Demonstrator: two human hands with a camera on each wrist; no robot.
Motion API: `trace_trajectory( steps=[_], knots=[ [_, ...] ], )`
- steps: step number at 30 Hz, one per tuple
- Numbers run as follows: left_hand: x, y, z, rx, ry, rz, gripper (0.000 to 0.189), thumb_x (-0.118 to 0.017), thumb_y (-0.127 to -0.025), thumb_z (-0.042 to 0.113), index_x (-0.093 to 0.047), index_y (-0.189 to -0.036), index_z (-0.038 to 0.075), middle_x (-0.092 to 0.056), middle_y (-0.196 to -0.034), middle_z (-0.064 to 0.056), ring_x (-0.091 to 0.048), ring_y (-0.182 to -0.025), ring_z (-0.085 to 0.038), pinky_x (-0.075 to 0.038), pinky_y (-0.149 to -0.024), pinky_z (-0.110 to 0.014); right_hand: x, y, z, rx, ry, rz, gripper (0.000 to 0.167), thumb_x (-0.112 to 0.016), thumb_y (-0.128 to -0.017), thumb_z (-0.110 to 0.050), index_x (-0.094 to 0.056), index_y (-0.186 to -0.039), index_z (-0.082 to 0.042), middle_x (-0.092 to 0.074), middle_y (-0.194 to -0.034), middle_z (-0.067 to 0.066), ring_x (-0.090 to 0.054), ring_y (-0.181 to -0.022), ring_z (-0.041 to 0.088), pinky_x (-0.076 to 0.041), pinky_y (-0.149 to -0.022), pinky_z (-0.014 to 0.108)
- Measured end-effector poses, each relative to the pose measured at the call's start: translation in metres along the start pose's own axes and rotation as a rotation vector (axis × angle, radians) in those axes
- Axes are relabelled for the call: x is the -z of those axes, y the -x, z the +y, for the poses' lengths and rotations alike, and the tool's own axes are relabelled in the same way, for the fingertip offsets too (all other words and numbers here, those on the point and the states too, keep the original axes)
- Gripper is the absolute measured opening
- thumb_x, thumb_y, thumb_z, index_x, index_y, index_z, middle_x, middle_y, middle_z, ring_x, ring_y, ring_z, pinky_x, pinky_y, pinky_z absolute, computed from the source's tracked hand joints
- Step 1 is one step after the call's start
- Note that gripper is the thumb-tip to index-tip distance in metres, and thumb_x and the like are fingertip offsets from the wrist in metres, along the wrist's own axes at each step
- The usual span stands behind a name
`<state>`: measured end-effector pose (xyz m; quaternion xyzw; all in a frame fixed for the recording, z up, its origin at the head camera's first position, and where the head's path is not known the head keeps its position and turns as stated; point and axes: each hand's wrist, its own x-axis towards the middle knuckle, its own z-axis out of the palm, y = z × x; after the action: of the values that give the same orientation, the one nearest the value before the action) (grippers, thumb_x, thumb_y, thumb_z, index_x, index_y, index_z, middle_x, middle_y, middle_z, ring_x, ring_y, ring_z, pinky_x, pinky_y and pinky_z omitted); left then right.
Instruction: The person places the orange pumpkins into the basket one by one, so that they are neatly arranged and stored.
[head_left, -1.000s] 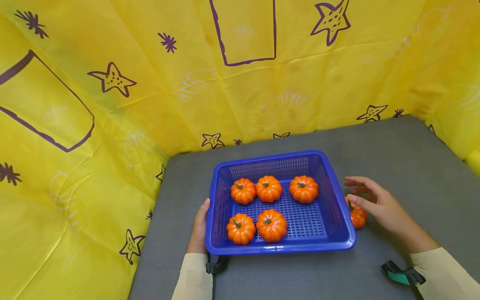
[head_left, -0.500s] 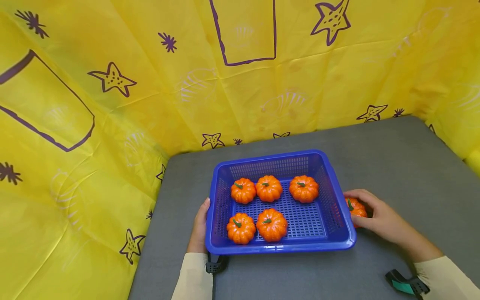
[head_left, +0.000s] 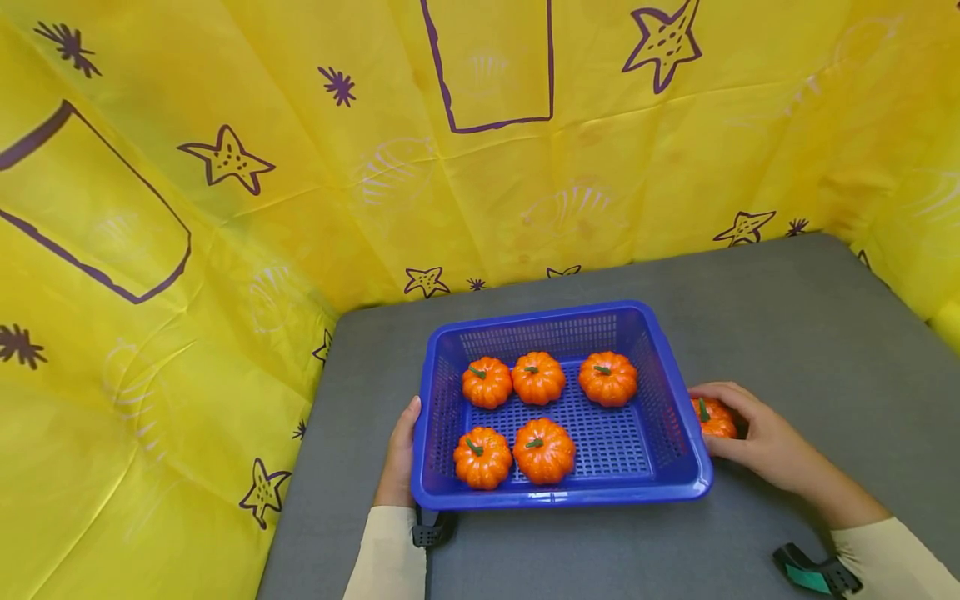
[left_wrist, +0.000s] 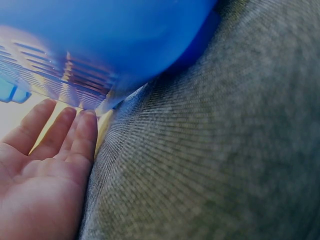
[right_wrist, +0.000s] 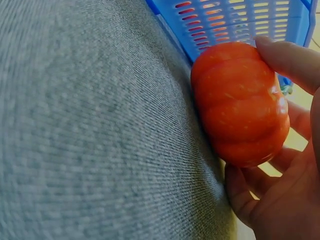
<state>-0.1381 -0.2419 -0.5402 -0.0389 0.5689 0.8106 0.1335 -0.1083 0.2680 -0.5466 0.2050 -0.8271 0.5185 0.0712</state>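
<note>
A blue plastic basket (head_left: 555, 498) with slotted walls stands on the grey table, holding several small orange pumpkins, one of them a pumpkin (head_left: 543, 451) at its front. My left hand (head_left: 397, 462) is at the basket's left side; in the left wrist view its fingers (left_wrist: 60, 130) are extended, tips at the slotted wall. Just outside the right wall, my right hand (head_left: 772, 442) grips another pumpkin (right_wrist: 240, 105), thumb on one side and fingers curled round the other. The basket's rim hides part of this pumpkin (head_left: 717, 418) in the head view.
The grey cloth-covered table (head_left: 810, 325) reaches back to a yellow curtain (head_left: 495, 200) with purple starfish drawings, which also lines the left and right sides. A black strap (head_left: 433, 531) is worn at the left wrist, and a similar strap (head_left: 817, 572) at the right.
My right hand has come down from above the outside pumpkin and closed its fingers and thumb round it. The left hand and basket have stayed in place.
</note>
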Motion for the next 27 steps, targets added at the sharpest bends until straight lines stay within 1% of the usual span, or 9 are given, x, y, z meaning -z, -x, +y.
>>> trace_trajectory(
  steps=[3,8,12,17,20,27],
  knots=[
    [0.0,0.0,0.0,0.002,-0.005,0.002,0.074,-0.044,-0.11,0.061,-0.045,-0.16,0.006,-0.066,-0.139,-0.016,-0.068,-0.116,-0.027,-0.057,-0.099,-0.043,0.002,0.001,0.001,-0.04,0.016,0.005,0.056,-0.085,-0.087,0.007,-0.067,-0.138,-0.006,-0.06,-0.133,-0.008,-0.055,-0.115,0.003,-0.042,-0.092,0.012],
    [0.001,0.002,0.0,0.016,-0.014,0.002,0.075,-0.045,-0.11,0.064,-0.044,-0.162,0.01,-0.061,-0.148,-0.017,-0.065,-0.123,-0.029,-0.054,-0.105,-0.045,0.007,0.002,0.002,-0.084,0.018,0.01,0.056,-0.085,-0.089,0.006,-0.066,-0.141,-0.005,-0.061,-0.132,-0.003,-0.059,-0.109,0.006,-0.047,-0.087,0.014],
    [0.001,0.003,-0.001,0.02,-0.012,0.006,0.074,-0.047,-0.109,0.065,-0.045,-0.163,0.014,-0.056,-0.154,-0.019,-0.062,-0.128,-0.032,-0.052,-0.108,-0.048,0.011,0.001,0.001,-0.107,0.021,0.016,0.055,-0.084,-0.091,0.005,-0.065,-0.142,-0.005,-0.06,-0.131,-0.002,-0.062,-0.104,0.008,-0.049,-0.084,0.016],
    [0.001,0.002,-0.001,0.019,-0.004,0.002,0.074,-0.048,-0.109,0.065,-0.045,-0.163,0.014,-0.053,-0.156,-0.021,-0.061,-0.13,-0.033,-0.051,-0.109,-0.049,0.015,0.001,-0.002,-0.149,0.037,0.015,0.052,-0.084,-0.094,-0.001,-0.065,-0.142,-0.006,-0.059,-0.132,-0.002,-0.062,-0.103,0.009,-0.051,-0.082,0.018],
    [0.001,0.002,-0.001,0.017,-0.006,-0.009,0.074,-0.046,-0.11,0.064,-0.044,-0.164,0.014,-0.053,-0.156,-0.02,-0.061,-0.13,-0.033,-0.051,-0.11,-0.048,0.016,0.001,-0.004,-0.163,0.044,0.021,0.052,-0.085,-0.094,-0.004,-0.065,-0.142,-0.008,-0.059,-0.131,-0.004,-0.062,-0.103,0.009,-0.051,-0.082,0.018],
    [0.002,0.002,-0.001,0.02,-0.012,-0.011,0.076,-0.046,-0.109,0.064,-0.043,-0.165,0.013,-0.055,-0.154,-0.02,-0.062,-0.13,-0.033,-0.052,-0.108,-0.049,0.021,0.002,-0.004,-0.161,0.054,0.042,0.053,-0.085,-0.093,-0.004,-0.065,-0.143,-0.008,-0.06,-0.131,-0.007,-0.063,-0.101,0.009,-0.051,-0.082,0.016]
  ],
)
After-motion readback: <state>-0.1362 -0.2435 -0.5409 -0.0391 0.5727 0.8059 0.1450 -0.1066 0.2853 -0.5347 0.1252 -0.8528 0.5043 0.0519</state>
